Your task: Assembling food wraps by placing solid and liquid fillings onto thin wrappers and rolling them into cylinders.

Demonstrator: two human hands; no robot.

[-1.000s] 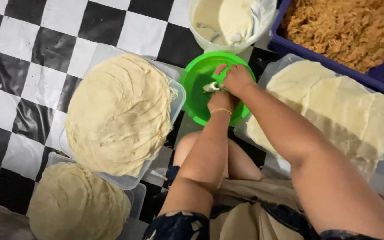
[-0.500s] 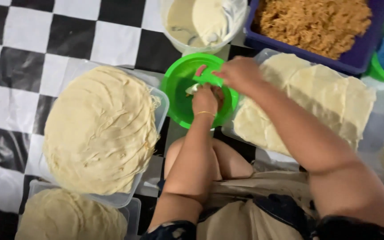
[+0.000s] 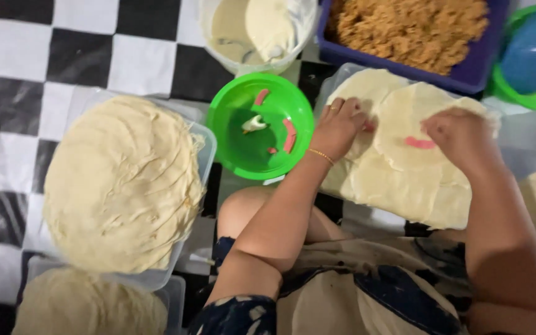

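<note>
The person is sitting on a black-and-white checkered floor (image 3: 75,56) and is working over a pile of thin round wrappers (image 3: 398,161) lying in a clear tray at the right. The left hand (image 3: 340,127) is resting palm down on the left edge of the top wrapper, fingers spread loosely and gripping nothing; a thin gold bracelet (image 3: 321,156) is circling its wrist. The right hand (image 3: 457,133) is pressing down on the right side of the same wrapper with fingers curled; whether it is pinching anything cannot be told. Between the two hands a pink sausage strip (image 3: 419,143) is lying flat on the wrapper.

Just left of the left hand a green bowl (image 3: 231,108) is holding a few more pink strips and a small pale piece. Above it a white tub of pale batter (image 3: 257,30) is standing, and beside that a purple tray of brownish shredded filling (image 3: 417,28). At the left a tall stack of wrappers (image 3: 122,183) is filling another clear container, with a second stack (image 3: 88,305) below it. A blue lid in a green basin (image 3: 531,56) is showing at the far right.
</note>
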